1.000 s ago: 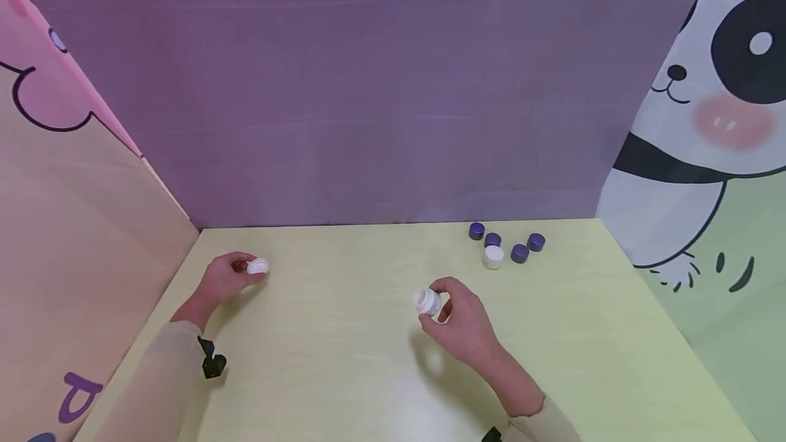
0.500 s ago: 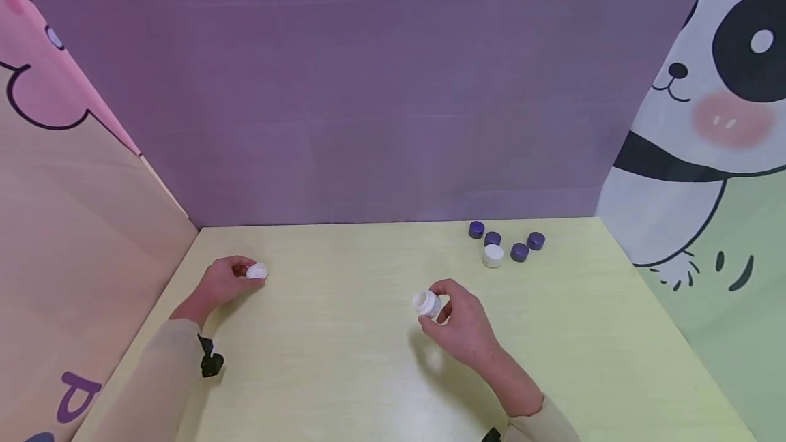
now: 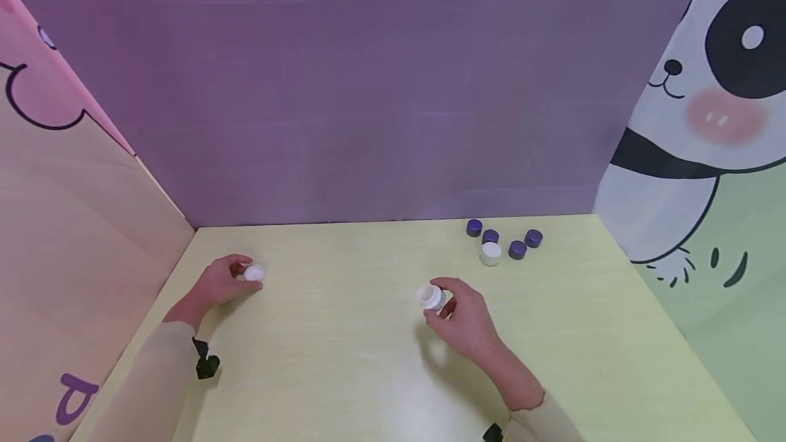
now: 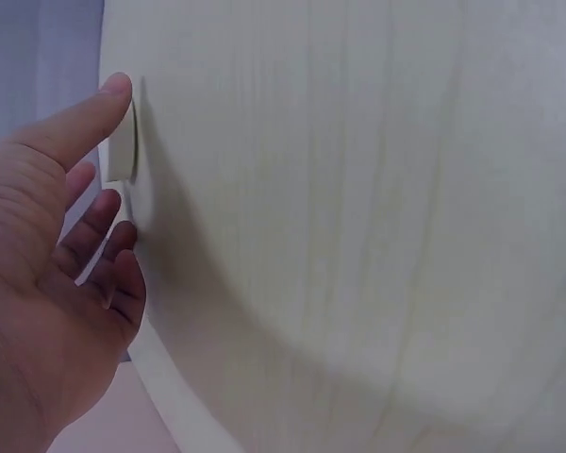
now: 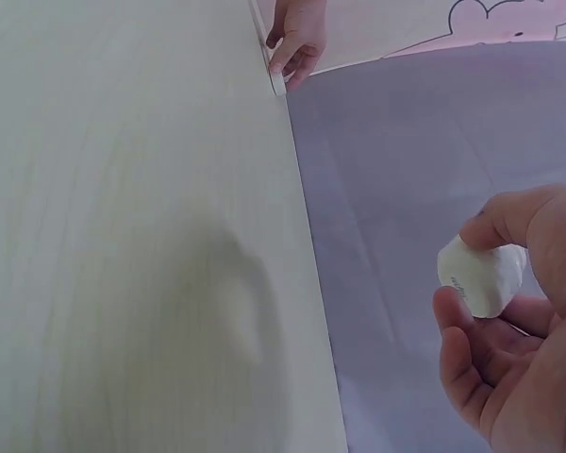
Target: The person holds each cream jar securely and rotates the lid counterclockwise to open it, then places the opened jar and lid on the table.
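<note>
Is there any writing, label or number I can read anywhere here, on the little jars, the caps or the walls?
No readable text.
Small white jar in the right hand: faint marks on its side, too blurred to read.
Left wall: a purple shape at the bottom edge, cut off, unreadable.
White cap under the left hand, the purple-capped jars and the panda wall: no writing.

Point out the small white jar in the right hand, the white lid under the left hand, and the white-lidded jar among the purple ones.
small white jar (image 3: 430,296), head view, its open mouth
white lid (image 3: 254,273), head view, its top
white-lidded jar (image 3: 490,252), head view, its lid
</note>
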Demonstrator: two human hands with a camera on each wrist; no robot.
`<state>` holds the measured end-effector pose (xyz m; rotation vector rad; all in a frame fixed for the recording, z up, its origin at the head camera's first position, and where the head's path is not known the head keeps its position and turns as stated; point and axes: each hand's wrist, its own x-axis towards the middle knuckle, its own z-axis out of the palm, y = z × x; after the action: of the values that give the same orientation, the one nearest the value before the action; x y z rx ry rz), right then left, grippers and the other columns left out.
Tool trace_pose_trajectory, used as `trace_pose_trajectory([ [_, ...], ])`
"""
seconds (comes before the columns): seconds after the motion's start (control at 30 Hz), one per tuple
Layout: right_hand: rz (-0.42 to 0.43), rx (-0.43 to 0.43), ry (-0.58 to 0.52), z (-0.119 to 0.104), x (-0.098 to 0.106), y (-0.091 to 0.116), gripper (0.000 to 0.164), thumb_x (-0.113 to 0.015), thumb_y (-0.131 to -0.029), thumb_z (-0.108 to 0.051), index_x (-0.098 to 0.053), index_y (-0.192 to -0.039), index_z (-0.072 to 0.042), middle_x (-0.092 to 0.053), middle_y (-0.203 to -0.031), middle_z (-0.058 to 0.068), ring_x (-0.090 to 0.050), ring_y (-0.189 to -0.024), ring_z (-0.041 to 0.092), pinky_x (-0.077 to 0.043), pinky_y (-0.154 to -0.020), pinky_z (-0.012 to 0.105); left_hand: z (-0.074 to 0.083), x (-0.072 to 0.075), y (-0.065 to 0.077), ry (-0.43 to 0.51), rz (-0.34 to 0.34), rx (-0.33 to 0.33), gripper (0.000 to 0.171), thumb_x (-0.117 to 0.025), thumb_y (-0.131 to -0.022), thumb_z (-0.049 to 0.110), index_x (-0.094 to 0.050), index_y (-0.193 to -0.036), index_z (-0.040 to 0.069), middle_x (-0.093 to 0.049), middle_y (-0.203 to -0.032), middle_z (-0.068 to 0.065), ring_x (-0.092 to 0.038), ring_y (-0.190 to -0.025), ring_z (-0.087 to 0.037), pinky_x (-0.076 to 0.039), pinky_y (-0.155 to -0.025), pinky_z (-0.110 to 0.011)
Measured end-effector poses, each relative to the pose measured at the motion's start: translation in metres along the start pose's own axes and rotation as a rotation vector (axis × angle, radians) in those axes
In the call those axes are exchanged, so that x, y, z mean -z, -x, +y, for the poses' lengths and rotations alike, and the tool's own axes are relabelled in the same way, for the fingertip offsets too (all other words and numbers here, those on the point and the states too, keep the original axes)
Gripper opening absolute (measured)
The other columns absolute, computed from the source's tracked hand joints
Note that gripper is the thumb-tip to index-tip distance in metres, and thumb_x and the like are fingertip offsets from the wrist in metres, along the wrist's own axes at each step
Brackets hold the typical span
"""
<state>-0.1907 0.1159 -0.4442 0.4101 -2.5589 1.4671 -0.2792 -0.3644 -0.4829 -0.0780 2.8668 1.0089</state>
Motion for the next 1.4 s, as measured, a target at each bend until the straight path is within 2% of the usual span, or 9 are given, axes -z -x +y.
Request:
trace_pose_trajectory([
  [0.23, -0.001, -0.068, -0.003, 0.006, 0.004, -0.012, 0.039, -0.08, -0.075, -0.004, -0.064, -0.11, -0.007, -0.063, -0.097, 0.004, -0.054, -0.061, 0.013, -0.046, -0.054, 0.027, 0.005, 0.003, 0.003, 0.005, 0.03, -0.077, 0.07, -0.08, -0.082, 0.027, -0.047, -0.134, -0.005, -0.048, -0.128, -0.031, -0.047, -0.111, -0.044, -0.045, -0.089, -0.054],
  [0.37, 0.024, -0.064, 0.026, 0.012, 0.006, -0.024, 0.04, -0.082, -0.074, -0.007, -0.064, -0.11, -0.005, -0.063, -0.1, 0.006, -0.056, -0.063, 0.013, -0.047, -0.057, 0.027, 0.02, 0.004, 0.01, 0.009, 0.028, -0.12, 0.065, -0.077, -0.085, 0.023, -0.048, -0.135, -0.004, -0.048, -0.127, -0.028, -0.047, -0.112, -0.044, -0.045, -0.089, -0.054],
  [0.57, 0.053, -0.078, 0.102, 0.026, 0.007, -0.045, 0.039, -0.083, -0.074, -0.012, -0.064, -0.107, -0.002, -0.064, -0.102, 0.01, -0.055, -0.064, 0.015, -0.048, -0.062, 0.029, 0.042, -0.003, 0.025, 0.019, 0.03, -0.232, 0.053, -0.075, -0.086, 0.016, -0.053, -0.13, -0.004, -0.055, -0.119, -0.025, -0.053, -0.108, -0.042, -0.047, -0.086, -0.052],
  [0.77, 0.071, -0.117, 0.138, 0.046, 0.005, -0.067, 0.04, -0.082, -0.074, -0.013, -0.064, -0.108, 0.0, -0.065, -0.104, 0.013, -0.059, -0.07, 0.019, -0.049, -0.067, 0.031, 0.066, -0.011, 0.035, 0.022, -0.073, -0.326, 0.039, -0.071, -0.089, 0.015, -0.059, -0.122, -0.001, -0.06, -0.111, -0.019, -0.058, -0.1, -0.033, -0.049, -0.082, -0.044],
  [1.07, 0.096, -0.202, 0.214, 0.073, -0.003, -0.1, 0.04, -0.077, -0.076, -0.017, -0.064, -0.11, 0.001, -0.066, -0.107, 0.015, -0.058, -0.074, 0.023, -0.046, -0.07, 0.037, 0.105, -0.021, 0.046, 0.02, -0.201, -0.379, 0.033, -0.071, -0.09, 0.019, -0.061, -0.12, 0.008, -0.062, -0.105, -0.007, -0.056, -0.096, -0.022, -0.048, -0.079, -0.039],
  [1.3, 0.075, -0.313, 0.288, 0.09, -0.001, -0.127, 0.046, -0.073, -0.079, -0.024, -0.062, -0.117, -0.001, -0.065, -0.111, 0.013, -0.061, -0.094, 0.028, -0.048, -0.08, 0.042, 0.132, -0.03, 0.049, 0.042, -0.278, -0.408, 0.031, -0.068, -0.092, 0.024, -0.062, -0.119, 0.011, -0.061, -0.098, 0.002, -0.056, -0.093, -0.018, -0.049, -0.077, -0.036],
  [1.4, 0.06, -0.344, 0.308, 0.096, -0.001, -0.136, 0.046, -0.072, -0.079, -0.026, -0.062, -0.117, -0.002, -0.066, -0.11, 0.012, -0.061, -0.095, 0.029, -0.048, -0.08, 0.042, 0.141, -0.031, 0.051, 0.045, -0.305, -0.401, 0.03, -0.067, -0.093, 0.024, -0.062, -0.119, 0.01, -0.06, -0.097, 0.002, -0.056, -0.093, -0.019, -0.049, -0.077, -0.037],
])
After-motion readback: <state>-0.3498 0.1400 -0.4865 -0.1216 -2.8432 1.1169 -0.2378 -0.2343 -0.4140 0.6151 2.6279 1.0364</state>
